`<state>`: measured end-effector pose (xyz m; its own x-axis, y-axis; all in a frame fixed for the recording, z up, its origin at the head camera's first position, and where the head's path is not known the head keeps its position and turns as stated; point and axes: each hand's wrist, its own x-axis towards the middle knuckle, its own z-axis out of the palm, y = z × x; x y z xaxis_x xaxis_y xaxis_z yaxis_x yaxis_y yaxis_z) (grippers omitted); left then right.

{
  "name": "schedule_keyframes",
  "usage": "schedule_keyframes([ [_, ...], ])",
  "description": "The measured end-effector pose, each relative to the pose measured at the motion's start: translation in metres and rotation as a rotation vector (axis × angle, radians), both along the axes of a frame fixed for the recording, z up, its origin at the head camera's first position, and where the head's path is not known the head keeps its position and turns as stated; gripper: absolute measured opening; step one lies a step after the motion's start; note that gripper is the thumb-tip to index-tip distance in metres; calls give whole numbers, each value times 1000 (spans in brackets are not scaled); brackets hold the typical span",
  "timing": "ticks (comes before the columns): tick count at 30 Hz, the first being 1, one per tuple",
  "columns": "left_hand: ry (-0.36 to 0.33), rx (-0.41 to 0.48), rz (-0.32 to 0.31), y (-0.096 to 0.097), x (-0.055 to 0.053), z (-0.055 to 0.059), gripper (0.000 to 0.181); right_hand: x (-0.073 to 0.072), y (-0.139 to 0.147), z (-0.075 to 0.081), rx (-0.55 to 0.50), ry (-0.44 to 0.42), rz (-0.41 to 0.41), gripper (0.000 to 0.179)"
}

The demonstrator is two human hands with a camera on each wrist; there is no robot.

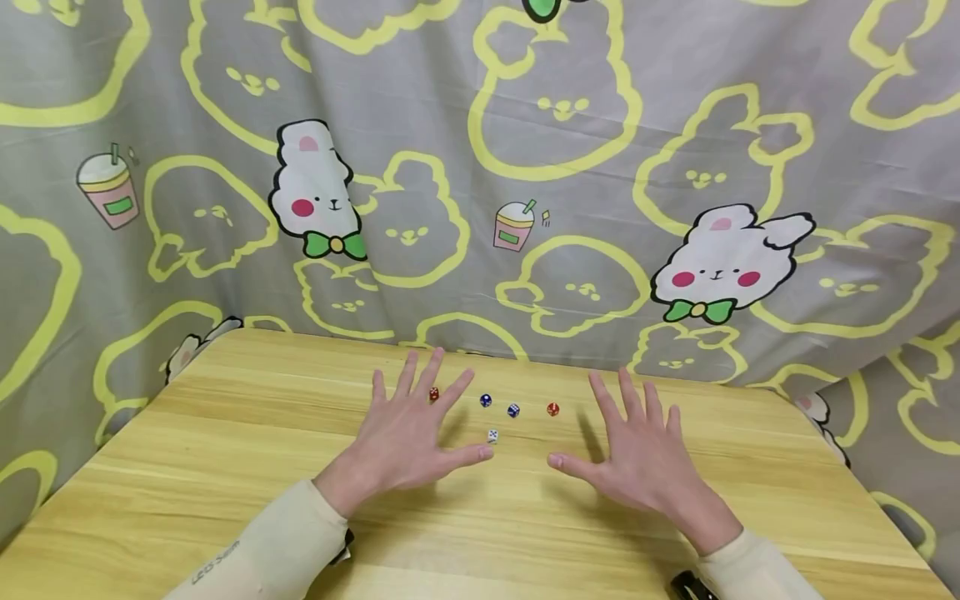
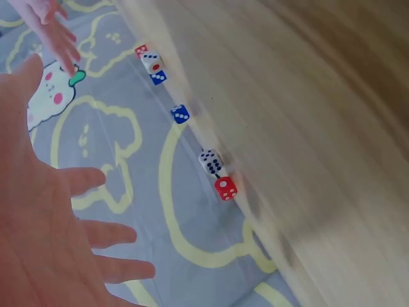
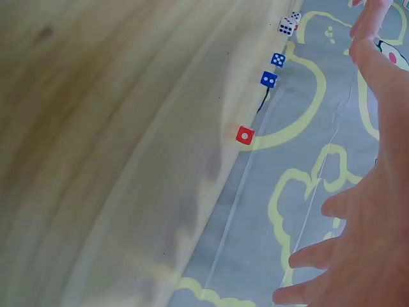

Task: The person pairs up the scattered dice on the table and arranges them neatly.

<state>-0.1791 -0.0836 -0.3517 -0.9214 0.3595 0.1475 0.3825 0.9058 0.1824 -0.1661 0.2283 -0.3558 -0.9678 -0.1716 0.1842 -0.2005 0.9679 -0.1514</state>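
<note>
Several dice lie on the wooden table between and around the two hands. My left hand (image 1: 405, 433) is spread above the table, holding nothing; a red die (image 1: 433, 394) shows between its fingers, and a white die (image 1: 492, 436) is close to its thumb tip. Two blue dice (image 1: 513, 410) lie toward the middle, with another red die (image 1: 552, 409) to their right. The left wrist view shows a second white die (image 2: 211, 161) beside a red one; in the head view I cannot see it, likely hidden by the left hand. My right hand (image 1: 645, 454), fingers spread, hovers right of the dice and holds nothing.
The wooden table (image 1: 187, 467) meets a grey curtain (image 1: 420, 108) with yellow bear outlines and white rabbits at its back edge. More curtain hangs at the left and right sides. Dark straps are at both wrists.
</note>
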Motion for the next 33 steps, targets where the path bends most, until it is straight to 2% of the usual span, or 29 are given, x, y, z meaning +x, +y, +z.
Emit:
schedule_keyframes([
  [8,-28,22,-27,8,0,0,98,-4,-2,1,-37,-13,28,122],
  [17,-55,29,-35,15,1,0,100,-8,-5,-5,-145,-32,38,120],
  [23,-71,23,-67,22,0,0,100,-12,-6,-3,-230,-98,31,121],
  [28,-83,9,-99,28,-2,1,98,-15,-8,-4,-255,-125,28,120],
  [33,-121,-6,-143,35,-4,3,94,-21,-10,-5,-270,-116,20,106],
])
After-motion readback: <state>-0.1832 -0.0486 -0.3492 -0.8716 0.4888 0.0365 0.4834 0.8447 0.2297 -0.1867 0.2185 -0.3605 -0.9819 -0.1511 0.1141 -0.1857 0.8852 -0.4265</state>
